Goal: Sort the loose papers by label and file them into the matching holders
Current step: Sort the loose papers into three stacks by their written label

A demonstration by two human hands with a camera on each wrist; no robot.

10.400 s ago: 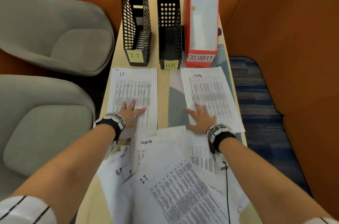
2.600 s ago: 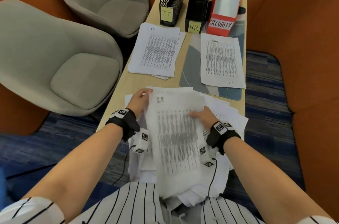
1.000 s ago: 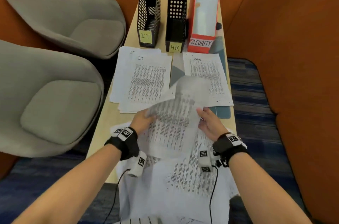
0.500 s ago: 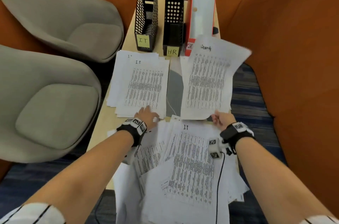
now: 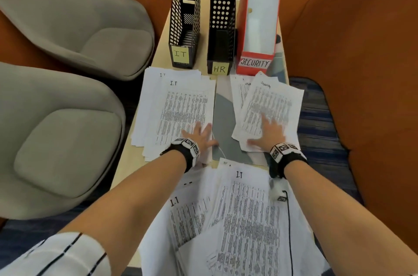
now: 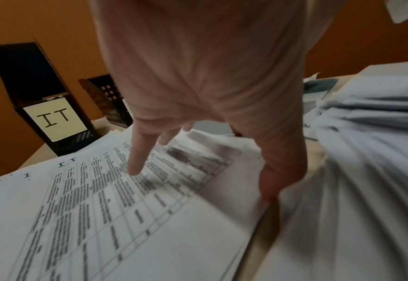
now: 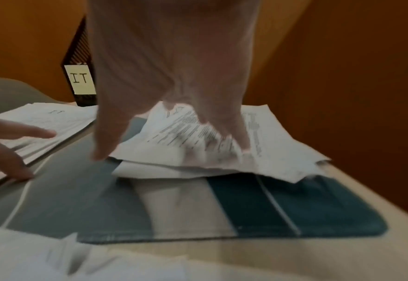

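Observation:
Three holders stand at the table's far end: a black mesh one labelled IT [image 5: 184, 27], a black one labelled HR [image 5: 220, 33] and a red one labelled SECURITY [image 5: 257, 27]. A stack of IT sheets [image 5: 178, 108] lies in front of the IT holder, and my left hand [image 5: 199, 134] presses flat on its near right corner with fingers spread. My right hand [image 5: 269, 131] presses flat on the Security sheets [image 5: 269, 103], whose top sheet lies skewed. A loose heap of unsorted papers [image 5: 239, 219] covers the near end, with IT sheets on top.
A grey and blue mat [image 5: 222, 128] shows between the two sorted stacks. Two grey armchairs [image 5: 56, 135] stand close along the table's left side. Orange walls [image 5: 362, 49] enclose the back and right. A black cable [image 5: 289, 230] runs from my right wrist over the heap.
My right hand has laid the lifted Security sheet down on the right stack and now presses on it. My left hand has slid forward onto the IT stack.

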